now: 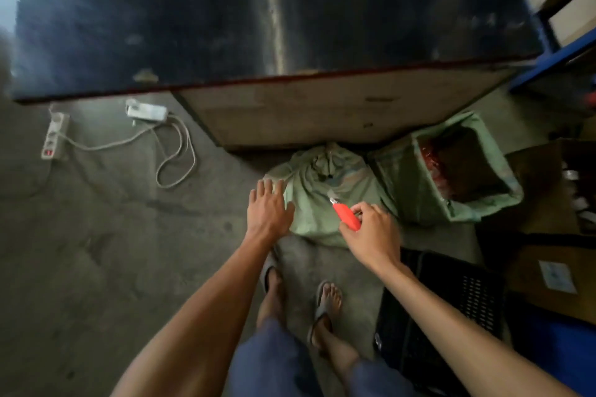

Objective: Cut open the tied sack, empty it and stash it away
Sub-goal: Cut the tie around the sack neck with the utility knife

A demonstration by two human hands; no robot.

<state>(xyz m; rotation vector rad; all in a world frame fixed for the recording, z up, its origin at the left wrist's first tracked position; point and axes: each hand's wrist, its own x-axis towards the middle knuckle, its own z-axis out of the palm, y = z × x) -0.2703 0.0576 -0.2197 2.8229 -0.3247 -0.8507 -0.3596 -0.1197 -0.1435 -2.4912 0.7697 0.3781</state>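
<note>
A pale green woven sack (317, 195) stands on the concrete floor in front of my feet, its neck bunched and tied at the top (327, 159). My left hand (269, 208) hovers open with fingers spread at the sack's left side. My right hand (371, 229) grips a red utility knife (345, 217), its short blade pointing up-left over the sack, below the tied neck. A second green sack (400, 184) stands open just to the right, with red contents showing inside.
A large black table (225, 16) fills the far half of the view, its side panel right behind the sacks. Two power strips with cords (148, 111) lie on the floor at left. A black crate (451, 306), cardboard boxes (554, 277) and blue shelving (554, 58) crowd the right.
</note>
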